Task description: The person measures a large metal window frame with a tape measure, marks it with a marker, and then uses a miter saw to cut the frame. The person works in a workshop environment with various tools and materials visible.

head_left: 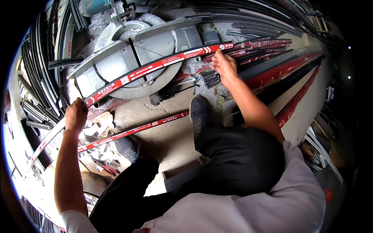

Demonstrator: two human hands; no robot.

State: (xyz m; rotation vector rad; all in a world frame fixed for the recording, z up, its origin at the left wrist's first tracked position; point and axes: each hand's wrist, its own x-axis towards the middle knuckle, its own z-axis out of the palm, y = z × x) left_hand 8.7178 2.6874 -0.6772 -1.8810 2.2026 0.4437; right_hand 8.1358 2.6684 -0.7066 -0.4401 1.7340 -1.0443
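A long narrow metal profile [161, 62] with red printed protective film spans the view from left to upper right. Around its left end, my left hand [76, 115] is closed. My right hand [225, 66] pinches the edge near the other end between thumb and fingertips. Beneath the profile lies the grey base of a mitre saw [116, 64], with a round turntable, a dark slot and a raised fence behind. The saw's teal motor housing [93, 6] shows only in part at the top edge.
Another red-filmed strip [147, 126] lies low between my shoes. Long dark profiles [39, 66] crowd the left, and more red-filmed profiles [272, 73] lie to the right. White scraps [99, 126] and red-handled pliers [107, 167] are near my left foot.
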